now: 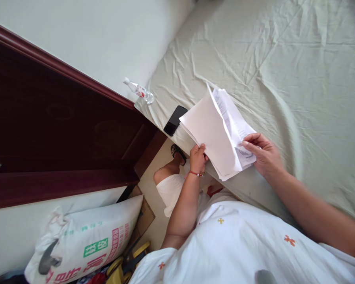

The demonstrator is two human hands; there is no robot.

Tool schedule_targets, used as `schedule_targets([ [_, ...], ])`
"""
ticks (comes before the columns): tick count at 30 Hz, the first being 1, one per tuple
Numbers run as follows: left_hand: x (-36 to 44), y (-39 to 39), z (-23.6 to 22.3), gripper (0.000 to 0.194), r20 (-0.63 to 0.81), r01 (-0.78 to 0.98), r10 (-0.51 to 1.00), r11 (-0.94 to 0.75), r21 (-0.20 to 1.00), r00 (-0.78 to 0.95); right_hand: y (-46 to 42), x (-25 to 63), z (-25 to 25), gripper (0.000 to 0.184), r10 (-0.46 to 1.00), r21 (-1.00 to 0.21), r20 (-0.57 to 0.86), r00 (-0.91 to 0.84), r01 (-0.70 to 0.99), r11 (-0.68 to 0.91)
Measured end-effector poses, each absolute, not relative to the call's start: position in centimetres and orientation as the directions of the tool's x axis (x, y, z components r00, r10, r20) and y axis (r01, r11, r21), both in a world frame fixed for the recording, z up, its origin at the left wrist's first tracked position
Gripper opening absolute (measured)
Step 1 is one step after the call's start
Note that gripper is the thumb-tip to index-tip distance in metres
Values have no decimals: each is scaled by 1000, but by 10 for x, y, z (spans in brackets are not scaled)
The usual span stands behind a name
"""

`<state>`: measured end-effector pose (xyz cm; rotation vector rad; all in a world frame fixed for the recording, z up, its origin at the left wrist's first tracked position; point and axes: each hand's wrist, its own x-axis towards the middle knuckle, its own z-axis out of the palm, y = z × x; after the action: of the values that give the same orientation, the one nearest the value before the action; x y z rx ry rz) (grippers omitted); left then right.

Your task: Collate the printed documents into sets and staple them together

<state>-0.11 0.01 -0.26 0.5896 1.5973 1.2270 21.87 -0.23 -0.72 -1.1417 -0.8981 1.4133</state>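
In the head view, the person holds a bundle of papers [208,136] just to the right of a black phone [174,121], the bundle's near corner overlapping the phone's edge; whether the two touch cannot be told. The phone lies on a surface covered with pale cloth [322,79].

The left hand [198,159], below and right of the phone, is closed on the bundle's lower edge, thumb on top. The right hand [266,156], farther right of the phone, pinches the far side of the papers between thumb and forefinger.

As for progress, the bundle appears parted partway: a blank face shows on the side nearer the phone, while a printed page [232,114] is exposed on the side away from it. All the sheets seen are together in the two hands. How many have been gone through, and how many are left, cannot be told.

A clear bottle [140,91] stands above and left of the phone; a filled white sack [106,232] lies well below and left of it.
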Motion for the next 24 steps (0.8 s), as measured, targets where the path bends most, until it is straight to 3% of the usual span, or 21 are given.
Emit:
schedule_targets([
  [3, -3, -1, -6, 34, -393, -165, 843, 357, 919, -366, -6, 218, -7, 38, 992, -999, -52, 117, -7, -51],
  [6, -5, -2, -8, 37, -386, -149, 850, 356, 922, -358, -7, 220, -12, 47, 974, -963, 135, 184, 254, 85],
  [8, -5, -2, -8, 37, -389, -148, 844, 359, 921, -369, -6, 221, -18, 46, 959, -931, 203, 199, 343, 126],
  [20, -4, -3, -10, 30, -435, -182, 820, 395, 901, -373, -6, 224, -3, 37, 988, -897, 74, 136, 443, 6],
  [22, -5, -3, -9, 31, -429, -189, 821, 385, 903, -377, -6, 223, 0, 35, 989, -927, 69, 132, 375, 15],
  [24, -5, -2, -7, 31, -397, -178, 834, 355, 918, -384, -6, 222, 2, 28, 994, -978, 61, 92, 204, 41],
])
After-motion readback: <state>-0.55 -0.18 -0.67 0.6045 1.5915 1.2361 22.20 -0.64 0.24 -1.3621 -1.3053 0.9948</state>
